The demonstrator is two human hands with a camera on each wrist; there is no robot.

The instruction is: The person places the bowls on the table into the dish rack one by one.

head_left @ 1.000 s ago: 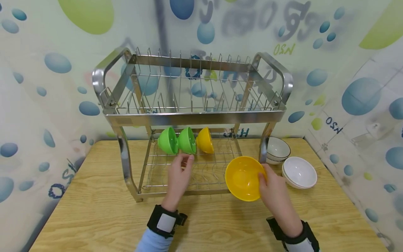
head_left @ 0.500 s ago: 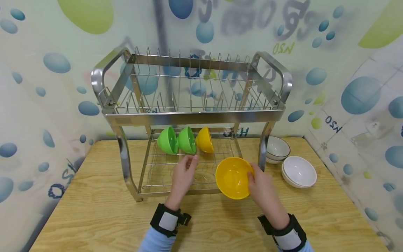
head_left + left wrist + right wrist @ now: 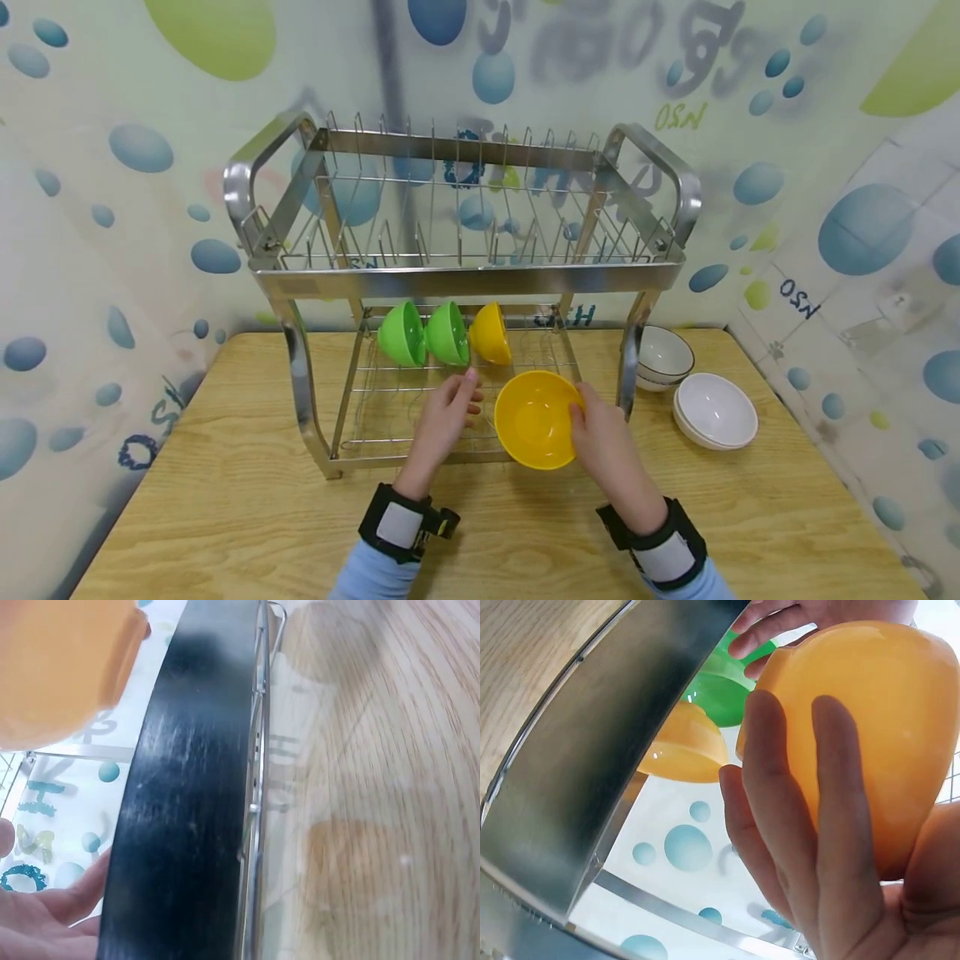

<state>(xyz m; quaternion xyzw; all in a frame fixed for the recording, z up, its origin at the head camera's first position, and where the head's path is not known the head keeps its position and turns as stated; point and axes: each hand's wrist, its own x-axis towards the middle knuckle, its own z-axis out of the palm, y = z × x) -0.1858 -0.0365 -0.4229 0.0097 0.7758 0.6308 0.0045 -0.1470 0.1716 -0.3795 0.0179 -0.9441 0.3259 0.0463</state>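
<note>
My right hand (image 3: 609, 446) grips a yellow bowl (image 3: 534, 421) by its right rim, thumb inside and fingers spread over the outside, as the right wrist view shows. The bowl's hollow faces up towards me in the head view, before the lower tier of a metal dish rack (image 3: 465, 282). To its left is my left hand (image 3: 442, 417), fingers loose and holding nothing. Behind it, a green bowl (image 3: 400, 335), a second green bowl (image 3: 447, 335) and a smaller-looking yellow bowl (image 3: 490, 335) stand on edge in a row on the lower tier.
Right of the rack, a white bowl with a dark rim (image 3: 663, 354) and stacked white bowls (image 3: 716, 410) rest on the wooden table (image 3: 225, 517). The rack's upper tier, with upright wires, overhangs the lower one. A patterned wall covering (image 3: 757, 183) closes off the back.
My right hand has carried the yellow bowl leftward, closer to my left hand. The left hand has shifted slightly right and its fingers have opened out. The bowls on the rack stay put.
</note>
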